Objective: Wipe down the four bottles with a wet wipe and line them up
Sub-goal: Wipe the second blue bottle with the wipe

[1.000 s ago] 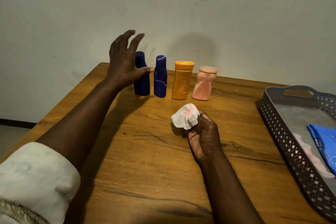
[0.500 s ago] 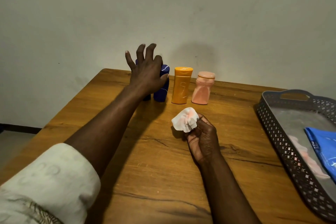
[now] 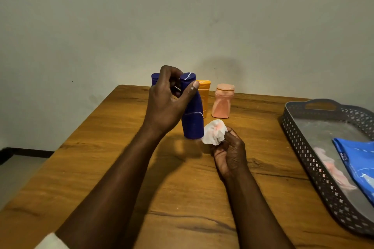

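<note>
Left hand (image 3: 168, 103) gripped the blue bottle (image 3: 192, 115) near its cap, long axis upright, lifted clear of the worktop (image 3: 121, 168). Right hand (image 3: 228, 153) pinched the bunched wet wipe (image 3: 214, 132), just right of the bottle's base, touching or nearly so. Three bottles stood behind; open worktop in front.

Four bottles (image 3: 192, 111), one wipe (image 3: 214, 132), one tray (image 3: 299, 148)
</note>
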### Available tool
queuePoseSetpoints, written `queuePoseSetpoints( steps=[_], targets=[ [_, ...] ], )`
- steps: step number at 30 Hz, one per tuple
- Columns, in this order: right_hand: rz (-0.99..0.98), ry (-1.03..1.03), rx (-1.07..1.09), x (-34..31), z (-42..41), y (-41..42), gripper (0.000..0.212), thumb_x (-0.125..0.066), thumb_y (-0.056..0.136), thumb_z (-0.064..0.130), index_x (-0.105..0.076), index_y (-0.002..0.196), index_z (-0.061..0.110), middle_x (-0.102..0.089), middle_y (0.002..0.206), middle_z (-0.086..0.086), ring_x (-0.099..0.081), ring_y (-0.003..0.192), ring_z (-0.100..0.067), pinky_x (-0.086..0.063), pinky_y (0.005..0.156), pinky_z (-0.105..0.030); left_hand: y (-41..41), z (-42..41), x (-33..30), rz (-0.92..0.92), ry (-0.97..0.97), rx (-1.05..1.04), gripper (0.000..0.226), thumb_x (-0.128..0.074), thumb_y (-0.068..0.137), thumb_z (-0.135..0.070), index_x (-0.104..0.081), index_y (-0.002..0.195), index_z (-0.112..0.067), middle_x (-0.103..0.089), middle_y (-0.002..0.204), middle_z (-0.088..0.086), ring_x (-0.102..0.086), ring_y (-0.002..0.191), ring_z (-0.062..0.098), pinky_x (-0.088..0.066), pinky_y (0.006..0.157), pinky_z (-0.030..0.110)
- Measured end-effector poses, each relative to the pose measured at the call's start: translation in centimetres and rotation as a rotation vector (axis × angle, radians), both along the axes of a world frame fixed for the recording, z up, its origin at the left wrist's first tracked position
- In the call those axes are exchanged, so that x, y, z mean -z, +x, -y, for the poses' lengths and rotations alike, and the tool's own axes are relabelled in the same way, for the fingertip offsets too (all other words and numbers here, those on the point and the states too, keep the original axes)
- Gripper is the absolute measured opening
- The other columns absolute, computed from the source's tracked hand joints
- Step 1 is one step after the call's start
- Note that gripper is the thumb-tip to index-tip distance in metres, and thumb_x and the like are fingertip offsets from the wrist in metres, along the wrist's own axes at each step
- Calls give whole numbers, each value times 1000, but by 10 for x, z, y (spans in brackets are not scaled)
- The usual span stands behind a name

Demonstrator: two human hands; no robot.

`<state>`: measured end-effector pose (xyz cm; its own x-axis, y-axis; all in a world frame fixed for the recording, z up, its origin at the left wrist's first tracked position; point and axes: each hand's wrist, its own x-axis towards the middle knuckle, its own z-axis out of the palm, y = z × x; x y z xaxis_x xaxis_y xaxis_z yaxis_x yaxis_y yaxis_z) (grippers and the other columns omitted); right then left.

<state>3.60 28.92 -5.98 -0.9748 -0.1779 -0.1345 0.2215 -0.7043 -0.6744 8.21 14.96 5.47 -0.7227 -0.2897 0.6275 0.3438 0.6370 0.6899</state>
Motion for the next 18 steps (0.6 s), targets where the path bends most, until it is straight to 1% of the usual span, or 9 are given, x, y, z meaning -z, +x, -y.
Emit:
queuePoseSetpoints(
  steps=[2, 4, 7, 9, 10, 11, 13, 16, 18],
  targets=[
    [22, 1, 37, 1, -3, -1, 24, -43, 88, -3, -65, 92, 7, -69, 79, -5, -65, 72, -15, -54, 64, -27, 9, -10, 4, 36, 281, 105, 22, -64, 89, -32, -49, 101, -21, -61, 87, -3, -63, 76, 9, -53, 66, 25],
    [17, -10, 61, 0, -5, 0, 25, -43, 89, -4, -65, 90, 8, -69, 73, -2, -64, 68, -13, -53, 58, -23, 18, -21, 16, 180, 655, 205, 18, -60, 89, -34, -53, 95, -19, -62, 74, -4, -63, 62, 9, -52, 57, 26],
    [36, 2, 97, -1, -8, 1, 23, -45, 89, -4, -64, 90, 8, -68, 73, -2, -63, 69, -13, -53, 56, -22, 25, -34, 48, 521, 1224, 334, 42, -63, 82, -47, -55, 103, -12, -62, 70, 4, -60, 51, 14, -52, 47, 25],
    [61, 32, 111, 3, -10, 0, 19, -48, 88, -1, -64, 97, 6, -66, 87, -11, -60, 78, -21, -52, 60, -27, 28, -41, 70, 640, 1507, 461, 50, -66, 76, -50, -58, 101, -8, -63, 73, 6, -61, 54, 17, -52, 46, 23],
    [85, 50, 114, 4, -12, 0, 20, -51, 87, 2, -63, 103, 5, -63, 96, -18, -58, 81, -26, -50, 60, -29, 28, -45, 79, 668, 1579, 520, 49, -66, 75, -50, -62, 95, -6, -64, 74, 8, -62, 56, 18, -53, 47, 24],
    [104, 60, 106, 5, -14, 1, 24, -53, 84, 6, -62, 107, 7, -60, 101, -22, -55, 77, -28, -46, 57, -29, 28, -49, 86, 691, 1607, 562, 47, -65, 75, -50, -66, 88, -4, -66, 75, 10, -64, 58, 20, -55, 49, 25],
    [127, 84, 92, 4, -18, 0, 24, -55, 81, 11, -63, 103, 16, -57, 99, -23, -51, 67, -24, -40, 51, -24, 26, -56, 94, 732, 1601, 603, 51, -63, 78, -50, -69, 85, 0, -68, 76, 13, -67, 60, 22, -57, 55, 29],
    [64, 142, 174, 1, -23, 1, 18, -56, 81, 5, -67, 91, 16, -59, 102, -22, -54, 81, -28, -46, 54, -25, 21, -56, 100, 716, 1621, 591, 52, -58, 84, -53, -60, 89, -1, -64, 74, 15, -65, 59, 26, -59, 63, 38],
    [-7, 219, 237, -4, -23, 4, 22, -53, 82, 0, -67, 89, 16, -63, 96, -16, -57, 85, -30, -50, 56, -28, 17, -53, 104, 665, 1651, 608, 52, -42, 92, -53, -56, 91, -3, -60, 74, 18, -63, 62, 30, -57, 73, 46]
  ],
)
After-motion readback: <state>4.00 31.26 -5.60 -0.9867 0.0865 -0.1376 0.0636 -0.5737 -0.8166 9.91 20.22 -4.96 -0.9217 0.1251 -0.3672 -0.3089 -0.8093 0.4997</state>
